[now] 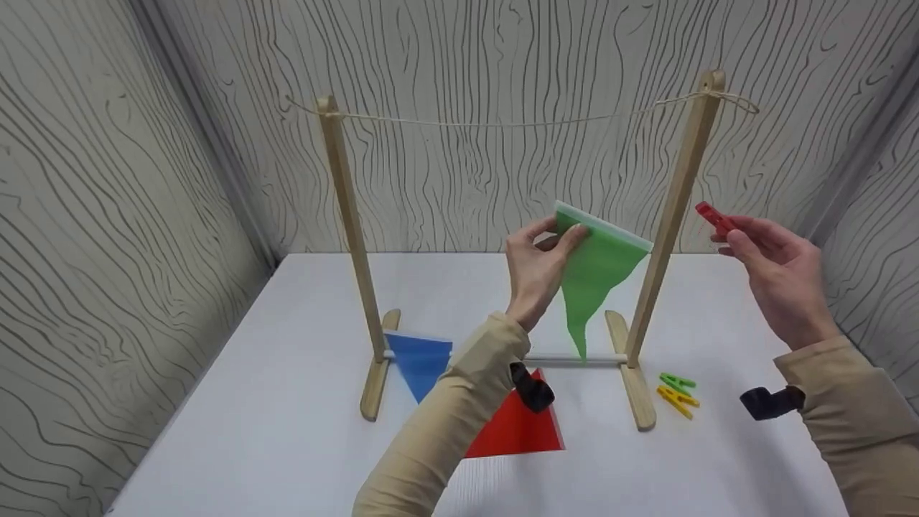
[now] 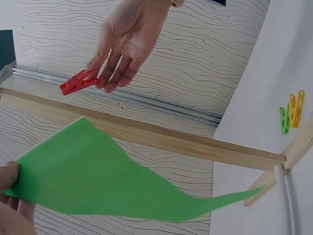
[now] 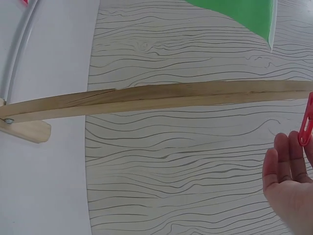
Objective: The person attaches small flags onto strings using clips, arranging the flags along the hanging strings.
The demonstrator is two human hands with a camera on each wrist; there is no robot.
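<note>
In the head view my left hand [image 1: 537, 269] pinches a green triangular pennant [image 1: 599, 258] by the left end of its white top edge, thumb in front. The pennant hangs point down below the string [image 1: 502, 124], near the right wooden post [image 1: 678, 208]. To the right of that post, my right hand [image 1: 779, 273] holds a red clothespin [image 1: 714, 217] between thumb and fingers, its tip facing up and left. The left wrist view shows the same red clothespin [image 2: 78, 82] apart from the pennant [image 2: 102, 176]. At the edge of the right wrist view the clothespin [image 3: 307, 120] is partly cut off.
A blue pennant [image 1: 422, 359] and a red pennant [image 1: 520, 427] lie on the white table [image 1: 287, 445], partly behind my left arm. Green [image 1: 678, 383] and yellow [image 1: 678, 400] clothespins lie beside the stand's right foot [image 1: 639, 402]. The left post [image 1: 348, 222] holds the string's other end.
</note>
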